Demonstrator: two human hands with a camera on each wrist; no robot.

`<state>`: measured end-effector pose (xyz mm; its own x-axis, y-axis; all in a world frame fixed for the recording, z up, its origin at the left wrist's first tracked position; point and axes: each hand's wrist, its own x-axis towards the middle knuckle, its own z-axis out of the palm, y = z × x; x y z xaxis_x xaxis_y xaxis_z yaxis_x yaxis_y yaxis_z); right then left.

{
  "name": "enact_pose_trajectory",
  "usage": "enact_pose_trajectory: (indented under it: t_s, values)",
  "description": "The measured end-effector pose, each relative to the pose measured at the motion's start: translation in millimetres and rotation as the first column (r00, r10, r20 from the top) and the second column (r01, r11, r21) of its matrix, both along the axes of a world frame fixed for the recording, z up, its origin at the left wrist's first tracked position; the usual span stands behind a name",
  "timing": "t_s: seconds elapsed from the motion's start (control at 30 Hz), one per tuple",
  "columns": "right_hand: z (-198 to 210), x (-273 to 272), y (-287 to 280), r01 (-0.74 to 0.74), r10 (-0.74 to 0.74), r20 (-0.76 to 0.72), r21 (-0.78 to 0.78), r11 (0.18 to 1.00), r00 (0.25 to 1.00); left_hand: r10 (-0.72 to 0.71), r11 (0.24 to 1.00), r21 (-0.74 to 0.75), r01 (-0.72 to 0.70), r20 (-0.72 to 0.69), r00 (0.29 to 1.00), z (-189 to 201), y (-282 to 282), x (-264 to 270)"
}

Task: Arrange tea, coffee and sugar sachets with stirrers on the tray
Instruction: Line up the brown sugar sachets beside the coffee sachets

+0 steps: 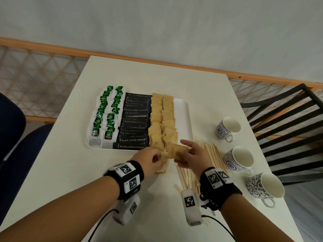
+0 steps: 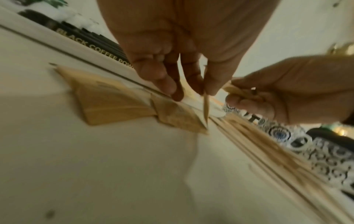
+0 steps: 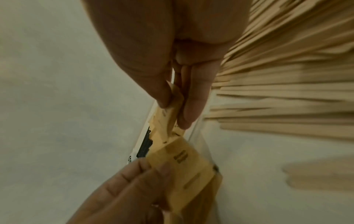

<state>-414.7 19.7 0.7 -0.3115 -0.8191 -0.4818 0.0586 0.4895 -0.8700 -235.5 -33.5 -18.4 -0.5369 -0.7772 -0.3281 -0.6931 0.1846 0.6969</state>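
My right hand (image 1: 190,154) pinching brown sugar sachets (image 1: 178,151) at the tray's (image 1: 183,109) near edge, my left hand (image 1: 150,161) pinching one sachet (image 3: 184,171) beside it, wooden stirrers (image 1: 213,154) piled at the table's (image 1: 70,172) right side.

The tray (image 1: 183,109) sits on the tabletop (image 1: 70,163), holding from left to right two rows of tea bags (image 1: 106,116), a stack of coffee sachets (image 1: 136,123) and two rows of sugar sachets (image 1: 162,119), with its right strip bare. Just before its front edge lie loose sugar packets (image 1: 161,167), and to their right the stirrers (image 1: 212,154). Three cups (image 1: 238,158) stand in a line further right, near the tabletop's right edge.
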Motion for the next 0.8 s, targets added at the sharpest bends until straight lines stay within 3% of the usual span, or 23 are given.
enact_pose_trajectory:
  t_s: [0.1,0.2,0.3,0.37,0.47,0.6,0.8]
  values:
    - [-1.2,6.2,-2.3,-0.007,0.007,-0.001,-0.008,1.000,1.000,0.191,0.979,0.107,-0.176,-0.160,0.968,6.5,0.2,0.5]
    - [-0.5,11.4,-5.3,-0.082,0.081,-0.072,-0.009,0.997,0.994,0.302,0.946,0.190,-0.263,-0.224,0.927,10.1,-7.1,2.0]
    - [-1.5,14.1,-9.6,-0.216,0.212,-0.194,0.000,0.976,0.958,0.347,0.925,0.255,-0.282,-0.262,0.901,15.0,-14.3,3.5]
    - [-1.8,14.2,-12.7,-0.337,0.323,-0.335,0.018,0.941,0.885,0.339,0.923,0.282,-0.263,-0.267,0.902,18.0,-18.3,7.5]
    - [-1.6,7.4,-21.8,-0.387,0.343,-0.550,0.037,0.921,0.762,0.341,0.930,0.223,-0.292,-0.223,0.913,17.6,-28.4,21.4]
    - [-3.6,-2.5,-37.1,-0.294,0.257,-0.591,0.034,0.955,0.765,0.449,0.890,0.188,-0.416,-0.197,0.871,19.3,-49.2,44.3]
    - [-11.2,12.0,-56.3,-0.435,0.373,-0.632,0.062,0.898,0.680,0.496,0.868,0.121,-0.482,-0.251,0.831,27.3,-72.4,55.9]
